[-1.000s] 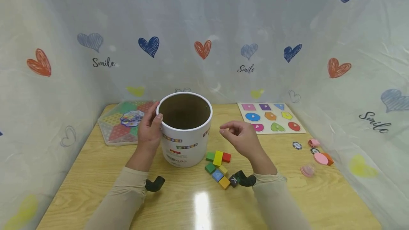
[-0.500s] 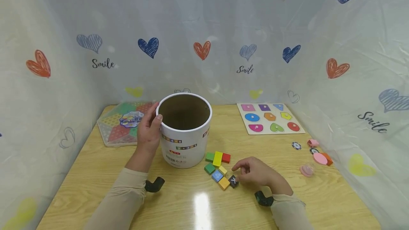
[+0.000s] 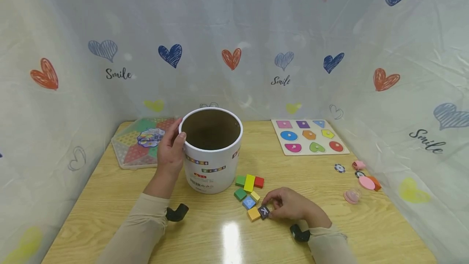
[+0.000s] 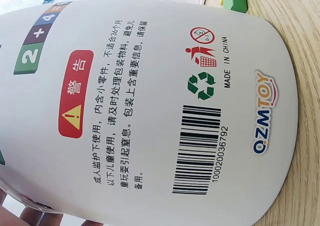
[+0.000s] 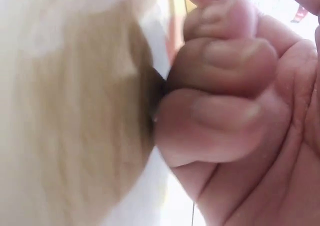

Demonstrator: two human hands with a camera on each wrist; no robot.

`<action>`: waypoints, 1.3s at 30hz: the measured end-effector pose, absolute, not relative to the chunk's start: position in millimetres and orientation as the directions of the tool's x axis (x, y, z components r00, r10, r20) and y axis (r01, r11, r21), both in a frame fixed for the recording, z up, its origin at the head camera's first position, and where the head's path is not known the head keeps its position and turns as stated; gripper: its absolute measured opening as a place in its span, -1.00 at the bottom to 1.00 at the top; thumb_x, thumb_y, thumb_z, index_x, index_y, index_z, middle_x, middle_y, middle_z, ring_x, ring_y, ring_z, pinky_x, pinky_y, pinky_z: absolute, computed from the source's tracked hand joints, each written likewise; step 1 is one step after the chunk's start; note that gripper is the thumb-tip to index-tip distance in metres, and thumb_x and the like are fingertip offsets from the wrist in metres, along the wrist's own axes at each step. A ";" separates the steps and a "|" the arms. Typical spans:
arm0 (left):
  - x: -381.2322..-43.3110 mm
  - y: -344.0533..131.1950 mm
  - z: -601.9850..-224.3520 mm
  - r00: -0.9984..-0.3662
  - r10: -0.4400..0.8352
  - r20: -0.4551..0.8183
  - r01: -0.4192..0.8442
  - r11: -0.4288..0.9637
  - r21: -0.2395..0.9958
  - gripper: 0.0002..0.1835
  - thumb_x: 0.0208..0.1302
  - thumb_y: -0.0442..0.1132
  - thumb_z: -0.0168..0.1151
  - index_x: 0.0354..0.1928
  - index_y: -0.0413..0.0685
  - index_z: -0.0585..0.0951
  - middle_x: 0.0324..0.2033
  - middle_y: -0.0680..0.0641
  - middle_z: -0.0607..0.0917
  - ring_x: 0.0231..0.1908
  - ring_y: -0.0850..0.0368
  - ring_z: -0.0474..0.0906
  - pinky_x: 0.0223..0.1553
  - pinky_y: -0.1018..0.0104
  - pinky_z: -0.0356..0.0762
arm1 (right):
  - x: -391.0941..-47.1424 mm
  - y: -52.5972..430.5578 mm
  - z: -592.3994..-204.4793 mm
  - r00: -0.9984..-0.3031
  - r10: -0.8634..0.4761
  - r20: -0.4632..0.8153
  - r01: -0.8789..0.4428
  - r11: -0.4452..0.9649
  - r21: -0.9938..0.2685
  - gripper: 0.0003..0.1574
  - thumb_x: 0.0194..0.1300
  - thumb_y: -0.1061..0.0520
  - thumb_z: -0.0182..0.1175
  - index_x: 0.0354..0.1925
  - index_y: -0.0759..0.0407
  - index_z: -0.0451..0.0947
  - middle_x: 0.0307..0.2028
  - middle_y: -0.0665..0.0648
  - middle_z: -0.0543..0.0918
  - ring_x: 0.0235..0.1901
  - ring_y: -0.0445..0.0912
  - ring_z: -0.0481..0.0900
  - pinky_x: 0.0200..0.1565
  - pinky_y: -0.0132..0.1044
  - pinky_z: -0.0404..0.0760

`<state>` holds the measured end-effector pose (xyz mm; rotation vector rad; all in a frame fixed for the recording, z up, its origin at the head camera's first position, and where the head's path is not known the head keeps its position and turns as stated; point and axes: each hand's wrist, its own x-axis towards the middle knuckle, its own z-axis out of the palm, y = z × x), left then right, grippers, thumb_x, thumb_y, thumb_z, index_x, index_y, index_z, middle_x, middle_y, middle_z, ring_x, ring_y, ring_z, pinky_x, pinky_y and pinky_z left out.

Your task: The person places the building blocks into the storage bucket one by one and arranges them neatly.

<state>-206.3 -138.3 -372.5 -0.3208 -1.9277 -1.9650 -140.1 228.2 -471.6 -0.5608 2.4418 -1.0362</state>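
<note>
A tall white bucket [image 3: 210, 174] with printed sums stands upright on the table. My left hand [image 3: 170, 150] grips its rim on the left, thumb over the front. The left wrist view is filled by the bucket's wall [image 4: 150, 105] with its barcode, and fingers show at the lower left. My right hand [image 3: 287, 205] pinches a black block [image 3: 264, 212] marked K between thumb and index finger. Touching that block is an orange block [image 3: 253, 214]; a blue block [image 3: 249, 202] lies just behind. In the right wrist view the other fingers [image 5: 215, 126] are curled, hiding the block.
Green [image 3: 240, 194], yellow [image 3: 249, 183] and red [image 3: 258, 182] blocks lie right of the bucket. A shape puzzle board [image 3: 309, 137] is at the back right, a clear case of coloured pieces [image 3: 135, 146] at the back left. Small toys, including a pink disc [image 3: 367, 182], sit near the right edge.
My right hand has come down from beside the bucket to the black block, which has turned and shifted slightly left and nearer, nudging the orange block. The left hand stays on the bucket.
</note>
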 end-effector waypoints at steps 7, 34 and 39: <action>-205.4 -139.8 -372.7 -0.915 -0.099 0.392 0.393 0.007 0.919 -0.50 0.39 -0.19 0.00 0.35 -0.04 0.34 0.20 -0.19 0.44 0.18 -0.06 0.35 0.17 0.02 0.35 | -139.4 224.6 -465.4 -0.869 -0.465 -0.167 -0.239 0.691 -0.682 -0.71 0.05 0.00 0.38 -0.19 -0.23 0.63 -0.60 -0.10 0.47 -0.60 -0.23 0.39 -0.56 -0.39 0.36; -227.7 -144.5 -395.6 -0.889 -0.121 0.442 0.446 -0.010 0.895 -0.52 0.35 -0.13 0.07 0.31 0.17 0.41 0.19 -0.10 0.48 0.18 -0.02 0.38 0.17 -0.03 0.35 | -183.0 119.6 -323.6 -0.925 -0.113 0.363 -0.376 0.421 -0.826 -0.64 0.12 -0.06 0.36 -0.12 0.02 0.66 -0.60 0.16 0.40 -0.60 0.00 0.34 -0.66 -0.32 0.29; -228.7 -145.6 -396.9 -0.890 -0.116 0.442 0.446 -0.009 0.895 -0.51 0.35 -0.14 0.06 0.32 0.16 0.40 0.17 -0.15 0.48 0.17 -0.04 0.38 0.15 0.05 0.37 | -167.5 127.0 -322.3 -0.924 -0.065 0.377 -0.367 0.432 -0.824 -0.70 0.16 0.11 0.33 -0.13 0.19 0.65 -0.60 0.21 0.40 -0.62 0.00 0.32 -0.64 -0.34 0.30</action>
